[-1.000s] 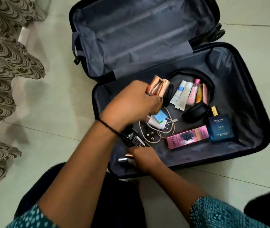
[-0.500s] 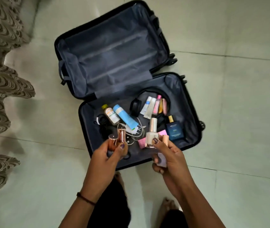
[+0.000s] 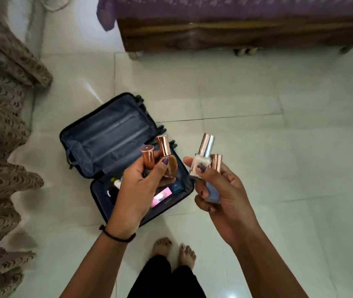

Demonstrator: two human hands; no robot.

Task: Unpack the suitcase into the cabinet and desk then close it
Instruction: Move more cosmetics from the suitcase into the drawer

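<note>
The black suitcase (image 3: 108, 134) lies open on the tiled floor, far below my hands. Its lid half is bare; the lower half holds a pink box (image 3: 162, 195), a blue perfume box (image 3: 176, 187) and several other toiletries, mostly hidden by my left hand. My left hand (image 3: 138, 194) grips two small bottles with rose-gold caps (image 3: 163, 155), one of amber glass. My right hand (image 3: 220, 190) holds a clear bottle with a silver cap (image 3: 202, 160) and a pale blue bottle with a rose-gold cap (image 3: 213, 190). Both hands hover above the case.
A patterned brown curtain (image 3: 1, 130) hangs along the left. A wooden bed frame (image 3: 235, 37) with a purple cover runs across the top. My bare feet (image 3: 174, 249) stand on the floor just below the suitcase. Pale tiles stretch to the right.
I have risen from the suitcase; it looks smaller and further down. Both hands lifted out of the case with bottles in them and now hold them higher. The bed has come into view.
</note>
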